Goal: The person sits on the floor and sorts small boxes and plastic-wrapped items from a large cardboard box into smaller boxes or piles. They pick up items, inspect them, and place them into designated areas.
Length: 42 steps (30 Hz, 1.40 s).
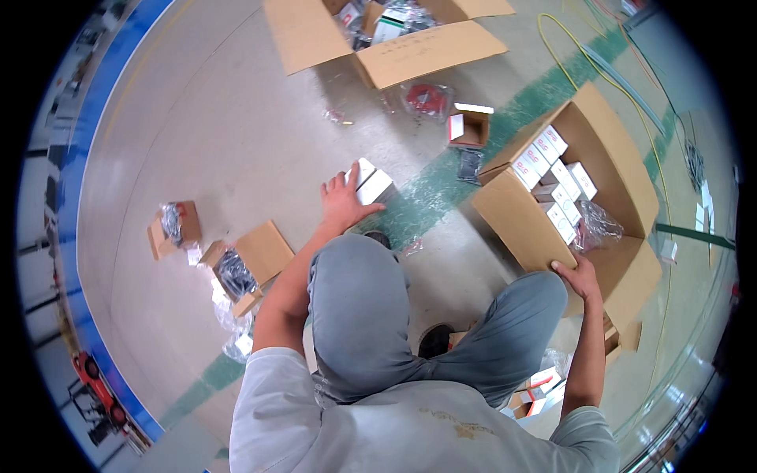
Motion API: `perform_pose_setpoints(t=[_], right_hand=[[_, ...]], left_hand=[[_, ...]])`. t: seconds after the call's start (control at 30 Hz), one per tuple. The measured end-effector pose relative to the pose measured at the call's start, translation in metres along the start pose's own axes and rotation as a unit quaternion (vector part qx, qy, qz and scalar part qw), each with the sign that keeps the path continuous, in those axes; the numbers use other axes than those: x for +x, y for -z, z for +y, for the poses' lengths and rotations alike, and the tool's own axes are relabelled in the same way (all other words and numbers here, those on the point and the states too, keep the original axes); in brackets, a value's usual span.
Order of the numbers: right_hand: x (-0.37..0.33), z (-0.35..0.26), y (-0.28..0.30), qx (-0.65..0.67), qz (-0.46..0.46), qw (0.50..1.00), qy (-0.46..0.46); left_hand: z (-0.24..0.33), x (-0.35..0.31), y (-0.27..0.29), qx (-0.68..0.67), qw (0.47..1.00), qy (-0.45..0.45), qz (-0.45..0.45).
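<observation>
My left hand (344, 203) reaches forward to a pair of small white boxes (374, 184) standing side by side on the floor. Its fingers lie along their left side and the thumb along the near side, gripping them. To the right, my right hand (582, 277) is closed over the near edge of a large cardboard box (505, 217). That carton is tilted and open toward me. Inside it are several white boxes (561, 193) with red print and a crumpled clear plastic bag (599, 225).
Another open carton (434, 54) of packaged parts stands at the far side. Before it lie a bagged red part (427, 99) and a small open box (471, 126). Small opened boxes (264, 256) with bagged dark parts sit at left. A yellow hose (564, 67) runs along the right.
</observation>
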State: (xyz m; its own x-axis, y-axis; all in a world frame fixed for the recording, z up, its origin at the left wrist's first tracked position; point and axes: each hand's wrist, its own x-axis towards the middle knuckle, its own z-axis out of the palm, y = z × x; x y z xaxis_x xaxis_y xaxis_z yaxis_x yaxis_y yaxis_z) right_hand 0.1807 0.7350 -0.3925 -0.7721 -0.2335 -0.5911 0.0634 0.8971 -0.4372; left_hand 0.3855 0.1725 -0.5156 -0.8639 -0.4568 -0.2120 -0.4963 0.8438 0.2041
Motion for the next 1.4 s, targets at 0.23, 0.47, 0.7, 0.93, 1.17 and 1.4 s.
perform_pose_setpoints(t=[0.23,0.47,0.7,0.93,1.17,1.4], right_hand=[[0.009,-0.029,-0.001,-0.073,0.004,0.997,-0.018],[0.017,-0.011,-0.002,-0.15,0.024,0.988,-0.025],[0.014,0.005,-0.013,-0.123,0.096,0.988,-0.012],[0.004,0.006,-0.016,-0.112,0.097,0.988,-0.054],[0.008,0.001,-0.01,-0.113,0.078,0.99,-0.044],[0.001,0.01,-0.022,-0.103,0.091,0.99,-0.014]], left_hand=[[0.027,0.105,0.005,-0.121,0.976,-0.162,0.079],[0.098,0.271,-0.038,-0.066,0.958,-0.279,-0.002],[0.115,0.354,-0.079,0.043,0.968,-0.238,-0.072],[0.158,0.314,-0.068,0.122,0.977,-0.119,-0.127],[0.116,0.264,-0.029,-0.268,0.92,-0.036,-0.283],[0.206,0.193,0.133,-0.335,0.854,-0.087,-0.388]])
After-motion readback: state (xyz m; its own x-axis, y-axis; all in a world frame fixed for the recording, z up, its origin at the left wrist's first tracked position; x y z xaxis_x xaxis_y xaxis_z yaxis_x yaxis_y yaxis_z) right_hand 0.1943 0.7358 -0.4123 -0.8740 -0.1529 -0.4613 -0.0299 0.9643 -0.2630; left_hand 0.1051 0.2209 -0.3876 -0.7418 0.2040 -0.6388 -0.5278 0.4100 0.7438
